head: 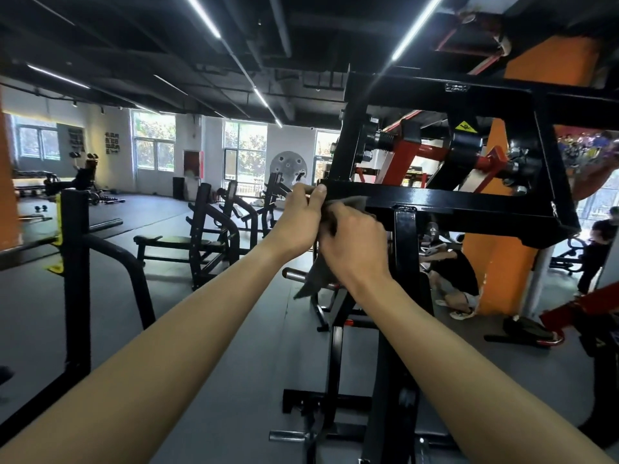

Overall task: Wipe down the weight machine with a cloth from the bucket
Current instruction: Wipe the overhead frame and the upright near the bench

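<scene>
Gym hall, grey matting (234, 329); weight machine (485, 92) frame at head height. Grey cloth (316, 276) bunched on lower crossbar (452, 199), tail hanging; L hand (298, 219) pinches it at bar end, prob. as anchor; R hand (355, 239) fingers curled tight on it, prob. to press for wiping. Bucket not in view.

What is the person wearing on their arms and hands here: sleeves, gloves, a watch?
Nothing visible. The left hand and right hand are ungloved, with no ring, watch or wristband to be seen. No sleeve shows anywhere up to the frame edge.
</scene>
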The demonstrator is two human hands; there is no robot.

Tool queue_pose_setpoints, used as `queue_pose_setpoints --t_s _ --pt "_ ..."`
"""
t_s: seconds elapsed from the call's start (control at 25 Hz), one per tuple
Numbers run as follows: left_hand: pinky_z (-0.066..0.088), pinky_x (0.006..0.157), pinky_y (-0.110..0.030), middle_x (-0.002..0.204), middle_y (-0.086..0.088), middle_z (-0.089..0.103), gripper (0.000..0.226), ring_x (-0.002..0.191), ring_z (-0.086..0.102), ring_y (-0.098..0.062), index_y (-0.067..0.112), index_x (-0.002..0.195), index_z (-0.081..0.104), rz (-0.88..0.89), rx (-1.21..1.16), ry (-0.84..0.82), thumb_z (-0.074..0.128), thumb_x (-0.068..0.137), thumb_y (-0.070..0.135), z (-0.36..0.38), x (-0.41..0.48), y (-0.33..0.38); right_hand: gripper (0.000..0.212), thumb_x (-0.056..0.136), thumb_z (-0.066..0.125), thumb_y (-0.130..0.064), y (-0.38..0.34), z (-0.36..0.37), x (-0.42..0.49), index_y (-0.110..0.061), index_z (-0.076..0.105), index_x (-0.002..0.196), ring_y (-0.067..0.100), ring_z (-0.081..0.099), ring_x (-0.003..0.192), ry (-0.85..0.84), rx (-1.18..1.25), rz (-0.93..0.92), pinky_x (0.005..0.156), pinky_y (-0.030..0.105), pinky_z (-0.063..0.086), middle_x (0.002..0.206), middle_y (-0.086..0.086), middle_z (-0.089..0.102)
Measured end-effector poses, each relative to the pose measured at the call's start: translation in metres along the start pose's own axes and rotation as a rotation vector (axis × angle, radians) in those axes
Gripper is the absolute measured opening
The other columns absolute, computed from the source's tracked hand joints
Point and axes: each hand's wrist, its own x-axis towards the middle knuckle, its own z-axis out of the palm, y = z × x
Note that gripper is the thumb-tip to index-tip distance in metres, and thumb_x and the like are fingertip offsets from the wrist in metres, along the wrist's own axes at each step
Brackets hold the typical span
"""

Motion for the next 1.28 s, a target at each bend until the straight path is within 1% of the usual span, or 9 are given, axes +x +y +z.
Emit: queue_pose_setpoints --t_s 0.08,0.2,0.44,0.68,0.88,0.96,1.08,1.16,1.28 --pt "0.045 0.107 -0.045 0.131 -0.010 0.050 0.032 0.118 0.056 -0.018 0.021 0.118 0.044 -0.002 0.004 0.021 0.034 0.108 0.049 0.002 -0.001 -0.001 0.016 0.094 0.060 -0.021 -0.001 -0.004 0.003 -0.014 0.070 0.105 0.028 0.069 0.082 0.038 0.015 0.006 0.070 0.037 0.054 0.094 0.006 0.074" --pt "0.046 0.106 -0.047 0.131 -0.011 0.051 0.033 0.117 0.057 -0.021 0.022 0.119 0.045 -0.017 0.023 0.035 0.033 0.108 0.051 0.003 -0.002 0.002 0.010 0.095 0.060 -0.017 0.001 -0.003 0.009 -0.012 0.065 0.102 0.031 0.068 0.079 -0.100 -0.023 -0.017 0.068 0.043 0.056 0.090 0.007 0.071" --pt "0.044 0.082 -0.024 0.128 -0.009 0.055 0.032 0.113 0.058 -0.017 0.019 0.123 0.045 -0.069 -0.052 0.077 0.034 0.110 0.046 0.008 -0.006 0.005 0.018 0.095 0.058 -0.017 0.002 -0.015 0.006 -0.013 0.070 0.107 0.023 0.069 0.086 0.015 0.114 -0.006 0.075 0.041 0.057 0.099 0.004 0.073" --pt "0.036 0.071 -0.012 0.133 -0.002 0.050 0.034 0.112 0.052 -0.010 0.022 0.129 0.043 -0.110 -0.058 0.057 0.033 0.110 0.048 0.007 -0.011 0.010 0.017 0.092 0.057 -0.003 0.005 0.001 0.000 -0.007 0.065 0.107 0.034 0.068 0.086 -0.339 0.040 0.070 0.073 0.044 0.058 0.095 0.014 0.070" --pt "0.043 0.084 -0.027 0.116 0.001 0.059 0.037 0.109 0.059 -0.013 0.020 0.127 0.042 -0.099 0.042 -0.028 0.030 0.109 0.050 -0.005 -0.010 0.012 0.017 0.095 0.059 -0.019 -0.003 -0.014 -0.004 -0.012 0.073 0.102 0.023 0.068 0.080 0.088 0.136 0.044 0.071 0.037 0.056 0.094 0.005 0.074" --pt "0.042 0.088 -0.028 0.117 0.001 0.059 0.036 0.114 0.058 -0.017 0.022 0.126 0.041 -0.115 0.028 -0.001 0.029 0.109 0.052 -0.001 -0.012 0.011 0.018 0.096 0.058 -0.018 0.004 -0.011 -0.002 -0.012 0.072 0.105 0.027 0.068 0.082 -0.012 0.097 0.051 0.071 0.038 0.056 0.094 0.007 0.073" --pt "0.036 0.074 -0.015 0.121 0.002 0.056 0.032 0.112 0.054 -0.015 0.024 0.124 0.040 -0.133 -0.003 0.071 0.027 0.110 0.050 0.011 -0.019 0.015 0.019 0.095 0.055 -0.009 0.009 -0.005 -0.009 -0.011 0.068 0.110 0.032 0.069 0.090 -0.297 0.063 0.082 0.074 0.042 0.058 0.099 0.011 0.072" --pt "0.036 0.074 -0.017 0.122 0.000 0.056 0.037 0.114 0.054 -0.017 0.022 0.128 0.042 -0.131 -0.014 0.107 0.027 0.110 0.051 0.015 -0.018 0.015 0.021 0.096 0.055 -0.010 0.008 -0.010 -0.018 -0.011 0.069 0.111 0.029 0.069 0.090 -0.210 0.132 0.130 0.076 0.041 0.058 0.099 0.010 0.073" --pt "0.042 0.105 -0.039 0.134 -0.007 0.057 0.074 0.125 0.054 -0.025 0.008 0.148 0.036 -0.248 -0.064 0.111 0.024 0.103 0.065 0.019 -0.017 0.020 0.021 0.098 0.055 -0.015 -0.001 -0.028 -0.025 -0.010 0.071 0.110 0.024 0.069 0.089 0.035 0.133 0.128 0.078 0.038 0.056 0.100 0.007 0.073"
